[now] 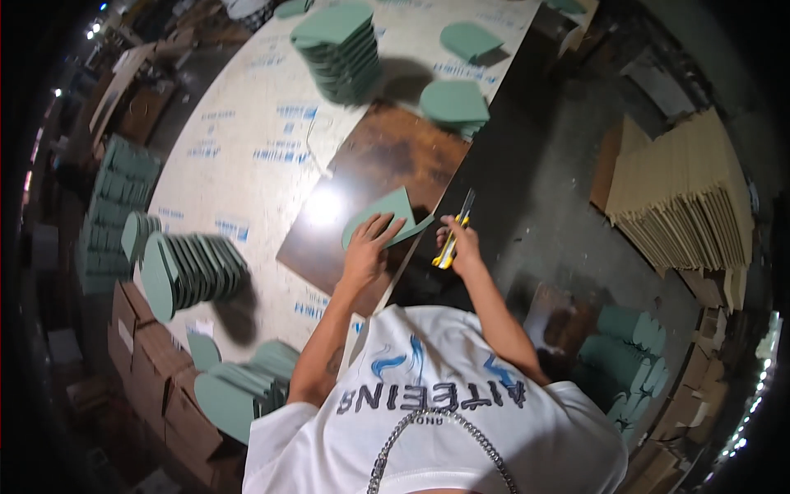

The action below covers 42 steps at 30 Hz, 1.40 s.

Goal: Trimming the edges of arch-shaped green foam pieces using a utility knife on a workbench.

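Observation:
A green, round-ended flat piece lies on a brown glossy board in front of me. My left hand rests on the piece with its fingers spread, pressing from above. Along the piece's right side a narrow green strip stands slightly away from it. My right hand is closed around a yellow utility knife, held just off the board's right edge. The long blade of the knife points away from me, extended, and touches nothing that I can see.
Tall stacks of green pieces stand on the pale table; more green pieces lie by its far right edge. Cardboard boxes line the left. Tan sheets are piled at right, with green bundles nearer me.

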### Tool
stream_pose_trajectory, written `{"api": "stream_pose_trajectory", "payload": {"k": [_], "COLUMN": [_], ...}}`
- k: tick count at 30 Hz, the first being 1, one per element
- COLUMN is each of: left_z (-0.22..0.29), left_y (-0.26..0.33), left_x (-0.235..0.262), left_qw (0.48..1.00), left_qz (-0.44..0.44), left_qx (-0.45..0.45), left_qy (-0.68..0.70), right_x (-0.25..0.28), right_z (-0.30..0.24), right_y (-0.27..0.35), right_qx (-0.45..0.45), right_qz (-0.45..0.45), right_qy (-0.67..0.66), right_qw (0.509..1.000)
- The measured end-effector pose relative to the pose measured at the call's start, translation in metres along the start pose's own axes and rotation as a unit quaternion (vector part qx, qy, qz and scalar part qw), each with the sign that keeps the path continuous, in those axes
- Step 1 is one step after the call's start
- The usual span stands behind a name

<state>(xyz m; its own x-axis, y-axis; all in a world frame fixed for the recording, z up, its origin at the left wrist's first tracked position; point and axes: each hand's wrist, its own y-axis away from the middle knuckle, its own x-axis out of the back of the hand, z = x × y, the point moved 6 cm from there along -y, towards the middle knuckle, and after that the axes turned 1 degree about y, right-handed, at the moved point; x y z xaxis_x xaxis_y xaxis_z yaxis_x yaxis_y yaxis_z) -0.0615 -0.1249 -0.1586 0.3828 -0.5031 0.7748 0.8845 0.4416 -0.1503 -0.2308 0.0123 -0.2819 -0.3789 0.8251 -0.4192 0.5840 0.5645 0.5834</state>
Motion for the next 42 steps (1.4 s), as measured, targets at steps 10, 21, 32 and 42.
{"api": "stream_pose_trajectory", "payload": {"k": [10, 21, 32, 42], "left_z": [-0.026, -0.08, -0.086, -0.085], "left_y": [0.055, 0.019, 0.015, 0.011], "left_x": [-0.105, -0.103, -0.105, -0.103], "left_qw": [0.99, 0.954, 0.952, 0.952], "left_qz": [-0.031, 0.085, 0.067, 0.053], "left_qx": [0.1, 0.211, 0.231, 0.226], "left_qy": [-0.099, -0.192, -0.191, -0.197], "right_x": [0.067, -0.029, -0.034, -0.016], "right_z": [0.017, 0.01, 0.025, 0.035], "right_y": [0.052, 0.065, 0.071, 0.064], "right_qx": [-0.056, -0.173, -0.216, -0.219], "right_qz": [0.05, -0.168, -0.164, -0.142], "right_qy": [0.271, 0.623, 0.665, 0.655], "right_qw": [0.96, 0.744, 0.696, 0.709]}}
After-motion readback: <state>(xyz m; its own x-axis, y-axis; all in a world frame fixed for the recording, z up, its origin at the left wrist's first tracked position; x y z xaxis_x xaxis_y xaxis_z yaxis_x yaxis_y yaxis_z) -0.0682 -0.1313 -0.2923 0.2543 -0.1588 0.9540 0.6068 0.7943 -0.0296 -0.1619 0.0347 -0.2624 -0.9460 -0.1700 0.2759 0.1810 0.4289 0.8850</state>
